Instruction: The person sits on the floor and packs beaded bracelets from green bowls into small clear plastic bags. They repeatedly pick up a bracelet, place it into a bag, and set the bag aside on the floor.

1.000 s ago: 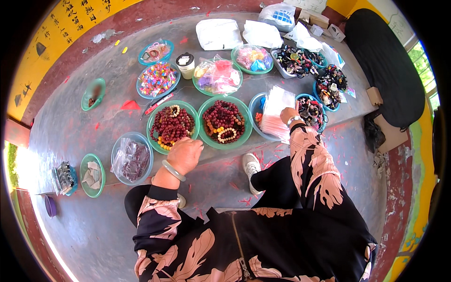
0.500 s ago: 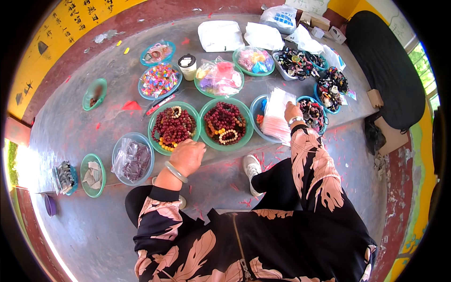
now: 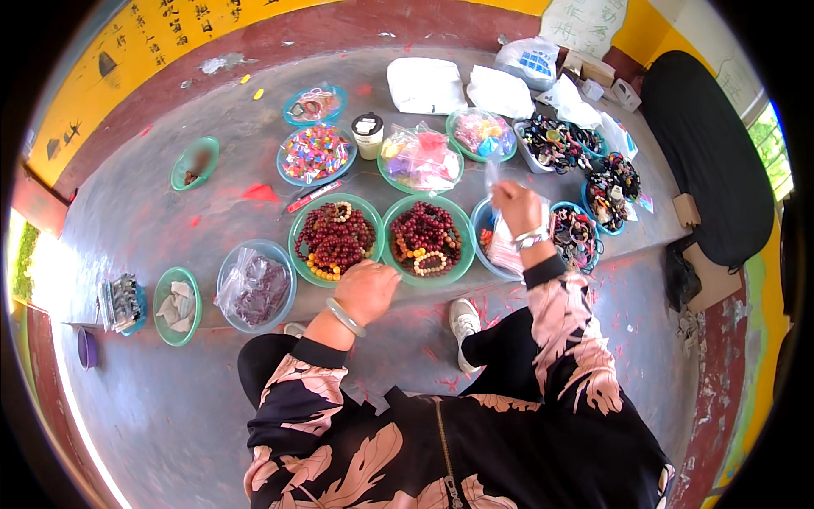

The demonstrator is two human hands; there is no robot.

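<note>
My right hand pinches a small clear plastic bag, raised above a blue bowl. A stack of pale pink-and-white plastic bags lies in that bowl, partly under my hand. My left hand is closed, knuckles up, at the near rim of a green bowl; whatever its fingers hold is hidden. Dark red beaded bracelets with some yellow and cream beads fill that bowl. A second green bowl beside it holds similar bracelets, a cream one on top.
Bowls of hair ties stand at the right. Behind are a bowl of colourful small pieces, a lidded cup, bagged pink items and white bags. A red marker lies behind the bracelets. Bagged dark items sit left.
My right hand has lifted off the stack and moved left, drawing one clear bag up. My left hand remains closed near the bracelet bowl. The whole view has shifted slightly.
</note>
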